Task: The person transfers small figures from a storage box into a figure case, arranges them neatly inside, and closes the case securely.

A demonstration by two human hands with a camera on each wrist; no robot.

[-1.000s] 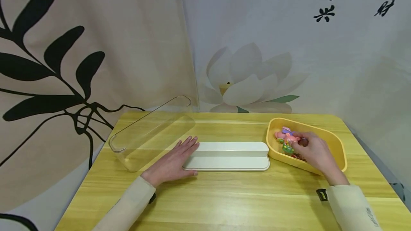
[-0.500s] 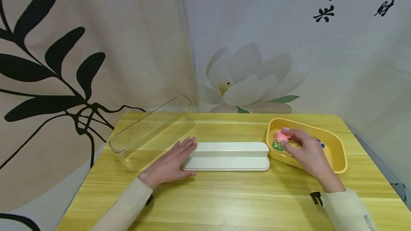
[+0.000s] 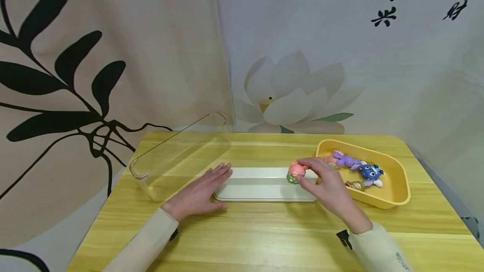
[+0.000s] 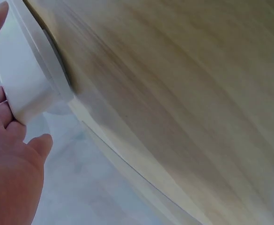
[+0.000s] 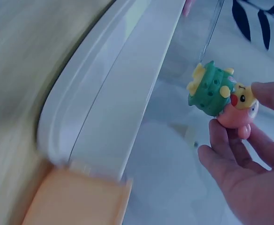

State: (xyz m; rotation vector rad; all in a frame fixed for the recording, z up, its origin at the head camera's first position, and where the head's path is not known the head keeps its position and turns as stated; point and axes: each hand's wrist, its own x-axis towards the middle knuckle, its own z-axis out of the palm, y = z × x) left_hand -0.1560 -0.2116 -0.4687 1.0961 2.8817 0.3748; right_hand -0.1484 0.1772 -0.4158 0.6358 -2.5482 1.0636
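Observation:
My right hand point(image 3: 332, 186) pinches a small toy figurine point(image 3: 295, 172) by its pink head, over the right part of a white stepped base point(image 3: 261, 194). In the right wrist view the figurine point(image 5: 216, 93) shows a green body, yellow feet and a yellow beak-like face piece. My left hand point(image 3: 200, 190) lies with straight fingers at the base's left end, fingertips on its edge. The left wrist view has the left hand point(image 4: 15, 159) beside the end of the white base point(image 4: 24, 70).
At the right stands a yellow tray point(image 3: 397, 179) with several figurines, among them a blue one point(image 3: 370, 172) and a purple one point(image 3: 345, 160). A clear plastic cover point(image 3: 181, 158) sits at the back left of the wooden table point(image 3: 264, 238).
My right hand has lifted the pink-headed figurine out of the yellow tray and carried it left over the white base. The left hand has stayed nearly still.

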